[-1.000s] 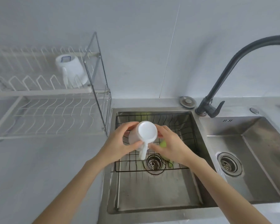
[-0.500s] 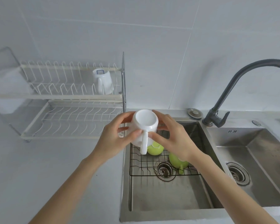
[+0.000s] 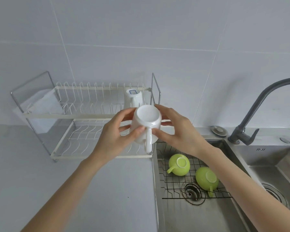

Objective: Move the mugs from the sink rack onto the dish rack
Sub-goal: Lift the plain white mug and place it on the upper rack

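Between curled fingers (image 3: 124, 118) of both hands a white mug (image 3: 146, 126) hangs; beyond them one mug (image 3: 132, 97) is racked, below them two green mugs (image 3: 179, 164) wait.

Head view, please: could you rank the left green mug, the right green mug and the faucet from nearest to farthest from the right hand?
1. Left green mug, on the sink rack just below the right hand.
2. Right green mug, farther down the rack.
3. Faucet, far right.
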Demonstrator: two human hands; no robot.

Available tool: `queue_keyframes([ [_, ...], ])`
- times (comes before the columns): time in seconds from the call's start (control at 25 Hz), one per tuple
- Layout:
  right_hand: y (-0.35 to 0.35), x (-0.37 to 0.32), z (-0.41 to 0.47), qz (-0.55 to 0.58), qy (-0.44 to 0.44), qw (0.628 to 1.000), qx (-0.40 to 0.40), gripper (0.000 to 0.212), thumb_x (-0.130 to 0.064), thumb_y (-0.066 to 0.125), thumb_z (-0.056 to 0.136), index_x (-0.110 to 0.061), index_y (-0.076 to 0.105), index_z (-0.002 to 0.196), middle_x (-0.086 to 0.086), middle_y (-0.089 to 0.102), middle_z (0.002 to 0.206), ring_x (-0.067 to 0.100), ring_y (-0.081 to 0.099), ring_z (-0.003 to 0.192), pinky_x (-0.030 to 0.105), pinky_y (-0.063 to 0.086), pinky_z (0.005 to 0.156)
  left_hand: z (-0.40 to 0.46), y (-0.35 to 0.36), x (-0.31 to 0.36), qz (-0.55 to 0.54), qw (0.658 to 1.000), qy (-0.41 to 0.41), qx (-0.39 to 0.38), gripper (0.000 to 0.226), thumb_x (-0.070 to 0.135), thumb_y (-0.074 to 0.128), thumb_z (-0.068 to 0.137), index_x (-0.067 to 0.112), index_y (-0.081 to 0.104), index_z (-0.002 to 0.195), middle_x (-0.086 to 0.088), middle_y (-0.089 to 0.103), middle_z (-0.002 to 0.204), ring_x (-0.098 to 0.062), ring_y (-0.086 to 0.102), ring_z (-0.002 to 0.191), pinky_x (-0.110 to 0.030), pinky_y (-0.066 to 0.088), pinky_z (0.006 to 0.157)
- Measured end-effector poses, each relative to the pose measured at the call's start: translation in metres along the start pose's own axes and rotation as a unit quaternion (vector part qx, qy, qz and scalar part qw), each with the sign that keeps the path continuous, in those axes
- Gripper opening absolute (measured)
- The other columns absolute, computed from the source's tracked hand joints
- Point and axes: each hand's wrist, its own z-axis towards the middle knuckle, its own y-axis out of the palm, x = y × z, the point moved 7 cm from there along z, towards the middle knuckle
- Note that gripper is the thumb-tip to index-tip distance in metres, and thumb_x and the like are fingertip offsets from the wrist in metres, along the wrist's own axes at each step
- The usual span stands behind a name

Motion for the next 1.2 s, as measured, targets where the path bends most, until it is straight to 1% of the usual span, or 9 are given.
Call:
queue_keyframes([
  [0.12,-0.006,-0.021,0.03,-0.025,-0.025,0.999,0.002,0.064,-0.021,0.069,0.08,-0.013,0.039,0.136,0.007,0.054,0.129,0.007,0.053,0.103,0.004,0.041,0.089,0.019,-0.027,0.007,0.013,1.0,0.02,0.004,0.043,0.051,0.062,0.061,0.047,0.05,0.102,0.028,0.061,0.104,0.015,0.056,0.099,-0.004,0.049,0.081],
  [0.28,-0.01,-0.046,0.075,-0.05,-0.049,0.998,-0.003,0.065,-0.024,0.068,0.081,-0.014,0.038,0.137,0.008,0.053,0.128,0.011,0.053,0.1,0.018,0.046,0.092,0.054,-0.062,0.017,0.032,0.999,0.042,0.012,0.045,0.051,0.062,0.061,0.042,0.052,0.103,0.026,0.059,0.104,0.019,0.056,0.096,-0.001,0.048,0.078],
  [0.4,-0.007,-0.055,0.106,-0.055,-0.048,0.997,-0.019,0.064,-0.025,0.066,0.082,-0.015,0.037,0.138,0.007,0.051,0.13,0.01,0.053,0.1,0.02,0.046,0.092,0.076,-0.082,0.014,0.033,0.999,0.039,0.019,0.049,0.042,0.068,0.064,0.03,0.053,0.109,0.022,0.059,0.105,0.02,0.056,0.095,0.001,0.046,0.073],
  [0.52,0.001,-0.059,0.136,-0.078,-0.051,0.995,-0.036,0.063,-0.027,0.065,0.083,-0.015,0.036,0.138,0.007,0.049,0.131,0.014,0.055,0.103,0.019,0.045,0.091,0.095,-0.102,0.006,0.06,0.998,0.033,0.015,0.052,0.049,0.064,0.061,0.031,0.054,0.108,0.023,0.06,0.105,0.021,0.056,0.093,0.003,0.043,0.075],
  [0.6,0.011,-0.06,0.155,-0.104,-0.054,0.991,-0.059,0.065,-0.028,0.064,0.084,-0.014,0.034,0.139,0.009,0.048,0.131,0.022,0.057,0.108,0.023,0.045,0.094,0.107,-0.114,-0.003,0.094,0.995,0.023,0.013,0.048,0.047,0.067,0.065,0.031,0.054,0.108,0.019,0.062,0.105,0.017,0.057,0.093,0.003,0.043,0.079],
  [0.72,0.032,-0.057,0.182,-0.158,-0.062,0.98,-0.107,0.067,-0.029,0.062,0.085,-0.014,0.029,0.142,0.012,0.045,0.13,0.028,0.056,0.109,0.035,0.045,0.1,0.123,-0.131,-0.021,0.154,0.988,-0.002,0.0,0.041,0.023,0.069,0.079,0.019,0.053,0.116,0.006,0.06,0.11,-0.003,0.059,0.097,0.004,0.044,0.074],
  [0.88,0.063,-0.047,0.211,-0.18,-0.047,0.971,-0.152,0.065,-0.03,0.06,0.086,-0.015,0.029,0.142,0.012,0.042,0.131,0.029,0.051,0.111,0.033,0.041,0.099,0.139,-0.147,-0.051,0.167,0.984,-0.04,-0.038,0.042,0.012,0.067,0.079,0.013,0.052,0.119,0.003,0.059,0.113,-0.011,0.059,0.102,-0.011,0.046,0.08],
  [1.04,0.097,-0.029,0.229,-0.194,-0.027,0.961,-0.195,0.066,-0.032,0.059,0.087,-0.015,0.027,0.142,0.013,0.041,0.134,0.03,0.049,0.117,0.036,0.039,0.099,0.145,-0.157,-0.089,0.157,0.981,-0.085,-0.078,0.034,0.015,0.068,0.078,0.027,0.054,0.105,0.012,0.062,0.1,0.017,0.061,0.081,-0.007,0.049,0.078],
  [1.2,0.127,-0.014,0.234,-0.193,-0.012,0.956,-0.219,0.067,-0.032,0.059,0.087,-0.014,0.026,0.143,0.014,0.041,0.136,0.031,0.048,0.119,0.039,0.04,0.099,0.141,-0.161,-0.119,0.159,0.974,-0.134,-0.09,0.04,0.014,0.068,0.078,0.018,0.053,0.115,-0.001,0.062,0.108,0.003,0.059,0.092,-0.02,0.048,0.09],
])
